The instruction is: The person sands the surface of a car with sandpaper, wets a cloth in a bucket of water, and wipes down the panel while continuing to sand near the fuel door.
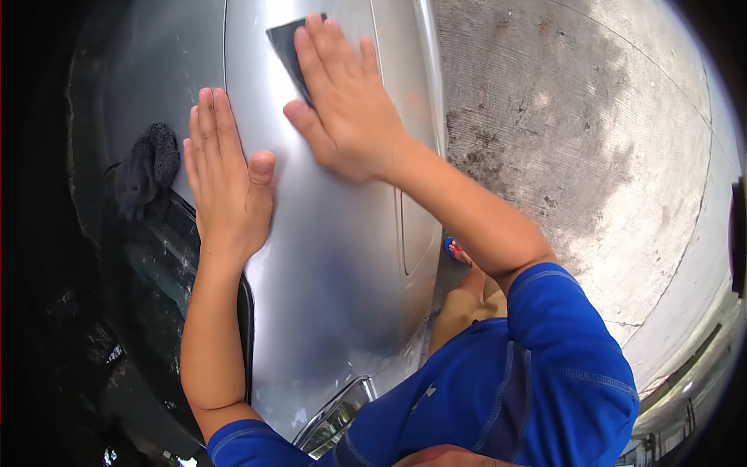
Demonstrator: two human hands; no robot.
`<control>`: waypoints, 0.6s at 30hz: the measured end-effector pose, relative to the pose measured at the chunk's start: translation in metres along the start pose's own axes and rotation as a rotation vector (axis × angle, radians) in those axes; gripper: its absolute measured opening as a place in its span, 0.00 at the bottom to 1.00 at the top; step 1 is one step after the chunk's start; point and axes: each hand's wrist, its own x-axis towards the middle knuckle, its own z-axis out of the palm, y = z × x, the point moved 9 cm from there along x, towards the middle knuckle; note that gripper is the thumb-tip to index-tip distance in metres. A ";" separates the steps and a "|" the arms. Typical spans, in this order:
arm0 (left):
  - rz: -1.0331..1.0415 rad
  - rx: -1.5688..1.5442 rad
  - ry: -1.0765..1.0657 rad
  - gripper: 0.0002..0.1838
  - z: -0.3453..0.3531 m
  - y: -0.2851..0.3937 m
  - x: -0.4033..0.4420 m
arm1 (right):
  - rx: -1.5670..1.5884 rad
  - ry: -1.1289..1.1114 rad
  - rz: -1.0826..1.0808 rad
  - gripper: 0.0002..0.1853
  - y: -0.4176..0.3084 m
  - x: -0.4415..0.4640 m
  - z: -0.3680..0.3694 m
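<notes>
- Stained grey concrete (537,140) borders silver metal bodywork (319,249).
- I see the left grip (222,183) flat, uncurled, on it.
- Right grip (350,117), also uncurled, partly covers a thin black sheet (286,48).

The right hand (342,109) covers much of the black sheet (285,45), so I can't see its whole shape. That hand looks a bit blurry, too. The left hand (227,187) hides its own palm. The car (311,249) runs off past the top edge. The shirt (475,389) is cut off at the bottom, and its little pale mark (422,397) (I did squint!) is too small to read. The shirt also hides part of the legs (457,315).
</notes>
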 end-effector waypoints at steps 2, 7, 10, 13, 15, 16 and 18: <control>0.001 0.004 0.011 0.61 0.000 -0.002 0.001 | -0.013 -0.215 -0.175 0.40 -0.062 -0.124 0.023; 0.022 0.117 0.065 0.58 0.007 -0.009 0.001 | -0.052 -0.067 -0.052 0.40 -0.011 -0.078 -0.002; 0.157 0.277 0.123 0.58 0.013 0.015 0.017 | -0.035 -0.044 0.108 0.41 0.006 -0.084 -0.003; 0.233 0.304 0.249 0.56 0.022 0.034 0.059 | 0.059 -0.152 0.124 0.41 -0.040 -0.195 0.011; 0.199 0.477 0.167 0.54 0.033 0.058 0.073 | 0.224 -0.307 0.169 0.42 -0.057 -0.275 0.011; 0.176 0.562 0.118 0.53 0.037 0.070 0.067 | 0.356 -0.414 0.223 0.43 -0.062 -0.318 0.004; 0.274 0.609 0.020 0.51 0.051 0.095 0.027 | 0.768 -0.452 0.553 0.43 -0.060 -0.390 -0.021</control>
